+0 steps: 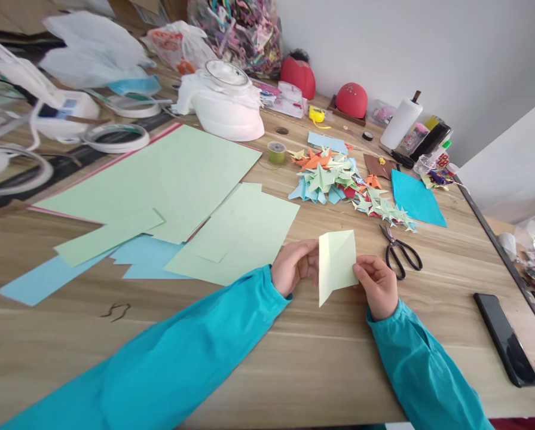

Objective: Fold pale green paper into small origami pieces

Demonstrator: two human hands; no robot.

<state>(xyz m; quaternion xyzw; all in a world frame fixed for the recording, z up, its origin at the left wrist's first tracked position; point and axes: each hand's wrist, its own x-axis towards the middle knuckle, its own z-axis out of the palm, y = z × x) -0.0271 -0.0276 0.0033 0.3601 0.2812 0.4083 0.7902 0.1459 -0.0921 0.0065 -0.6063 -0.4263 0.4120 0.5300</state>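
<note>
Teal sleeves at tabletop front edge; left hand, right hand fingers pinching folded pale paper by side edges. Looks light, thin, crease-prone: gentle edge grip best.

Scissors lie on the table, phone to their right.

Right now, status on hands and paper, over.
Hands: left hand and right hand both pinch the folded paper over the table. Beside it: scissors to the right, phone farther right. Nothing in the way.
</note>
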